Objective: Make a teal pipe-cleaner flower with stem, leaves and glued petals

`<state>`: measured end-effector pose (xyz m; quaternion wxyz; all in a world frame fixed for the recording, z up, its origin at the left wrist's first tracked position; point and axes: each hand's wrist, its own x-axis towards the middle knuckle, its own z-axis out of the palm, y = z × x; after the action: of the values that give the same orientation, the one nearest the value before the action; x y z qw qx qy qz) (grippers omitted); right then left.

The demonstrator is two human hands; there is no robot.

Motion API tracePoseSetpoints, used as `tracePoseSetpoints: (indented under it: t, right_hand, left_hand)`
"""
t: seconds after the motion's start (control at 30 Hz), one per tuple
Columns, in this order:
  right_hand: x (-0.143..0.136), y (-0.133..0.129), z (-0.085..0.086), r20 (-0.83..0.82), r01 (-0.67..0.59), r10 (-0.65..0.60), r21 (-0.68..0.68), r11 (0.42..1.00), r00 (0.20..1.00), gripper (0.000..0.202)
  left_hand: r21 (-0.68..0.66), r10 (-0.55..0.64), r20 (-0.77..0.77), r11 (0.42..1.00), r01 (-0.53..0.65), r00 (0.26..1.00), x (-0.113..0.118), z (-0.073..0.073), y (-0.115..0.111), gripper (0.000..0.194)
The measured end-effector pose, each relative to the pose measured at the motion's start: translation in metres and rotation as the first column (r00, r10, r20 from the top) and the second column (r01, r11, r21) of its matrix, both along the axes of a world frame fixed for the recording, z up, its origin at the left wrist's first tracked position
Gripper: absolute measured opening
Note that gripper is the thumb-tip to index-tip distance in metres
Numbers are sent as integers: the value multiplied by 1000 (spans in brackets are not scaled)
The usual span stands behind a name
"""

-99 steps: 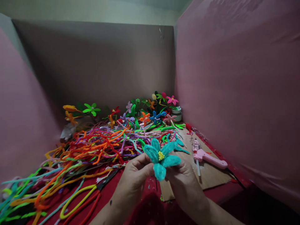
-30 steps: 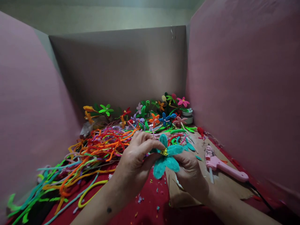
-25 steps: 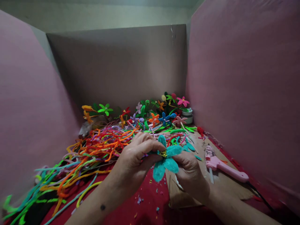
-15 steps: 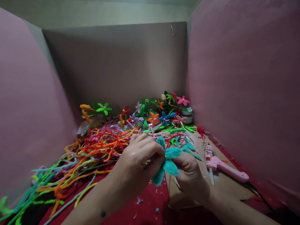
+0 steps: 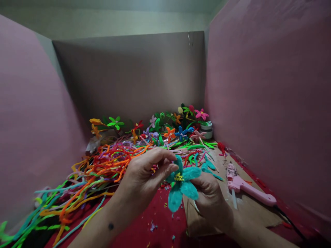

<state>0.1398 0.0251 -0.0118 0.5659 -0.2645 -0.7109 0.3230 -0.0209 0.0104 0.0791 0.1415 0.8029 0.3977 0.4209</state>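
A turquoise fuzzy pipe-cleaner flower [image 5: 189, 190] with a cluster of yellow stamens [image 5: 178, 177] faces me in the middle of the view. My right hand [image 5: 210, 196] is closed behind its right-hand petals, holding it from the back; the stem is hidden by the fingers. At the upper petal is my left hand [image 5: 147, 175], its thumb and index fingertips slightly apart beside the petal's edge. Loose turquoise petal pieces [image 5: 210, 165] lie on the cardboard [image 5: 258, 215] beyond my right hand.
A pink glue gun [image 5: 253, 193] with a cord rests on the cardboard at right. Tangled colourful pipe cleaners [image 5: 103, 172] spread over the left. Finished flowers [image 5: 182, 133] and a white tub [image 5: 206, 131] stand at the back. Pink panels [image 5: 269, 103] rise on both sides.
My left fingers have drawn back from the flower's centre to the upper petal, uncovering the yellow stamens. The flower has turned to face me more and sits slightly lower.
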Motion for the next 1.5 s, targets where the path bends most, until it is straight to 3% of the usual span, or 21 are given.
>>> tracePoseSetpoints:
  t: [0.07,0.17,0.3,0.43,0.53,0.6,0.67,0.73,0.8,0.97,1.03,1.13,1.23,1.3,1.37,1.5]
  right_hand:
    - [0,0,1,12,7,-7,28,1000,1000,21]
    - [1,0,1,37,5,-9,87,996,999,21]
    - [2,-2,4,51,25,-34,174,984,998,23]
    - [2,-4,10,46,30,-46,301,953,998,23]
    - [3,-4,13,68,45,-69,317,947,995,22]
    - [4,-4,13,56,79,-103,329,941,993,21]
    - [4,-4,13,27,139,-157,328,934,987,21]
    - [4,-4,12,10,198,-212,307,931,977,23]
    - [3,-5,12,12,228,-241,280,933,970,23]
    - [2,-7,12,22,267,-280,238,934,960,18]
    - [1,-8,10,24,292,-303,210,933,953,19]
    - [0,-7,7,50,293,-302,133,947,952,22]
    - [2,-6,7,38,264,-267,55,963,963,22]
    - [3,-5,9,-3,254,-254,25,967,967,23]
    - [3,-4,11,-39,232,-232,-4,973,972,24]
    - [1,-4,14,-113,93,-111,-148,985,987,22]
  left_hand:
    - [84,-17,-6,996,18,1000,3,2,1,10]
    - [180,-85,-155,977,113,984,9,11,1,12]
    - [55,-172,-309,979,198,936,18,23,4,5]
    - [-95,-139,-365,989,112,921,29,27,11,10]
    - [-188,-124,-356,980,59,926,32,29,12,12]
    - [-117,-63,-304,993,28,951,28,30,7,8]
    - [91,36,-209,996,-17,977,22,31,-2,8]
    - [294,100,-172,955,-46,980,16,28,-13,11]
    - [395,134,-266,919,-19,955,13,21,-23,16]
    - [682,372,-388,731,-9,843,22,-13,-33,15]
    - [770,417,-329,637,-14,848,30,-28,-33,23]
    - [823,461,-250,564,-64,852,40,-42,-32,27]
    - [808,389,-285,590,1,876,38,-39,-32,27]
    - [716,306,-354,697,46,884,30,-31,-31,24]
    - [654,320,-355,756,-11,879,20,-23,-29,28]
    - [680,360,-355,733,-26,863,8,-26,-22,23]
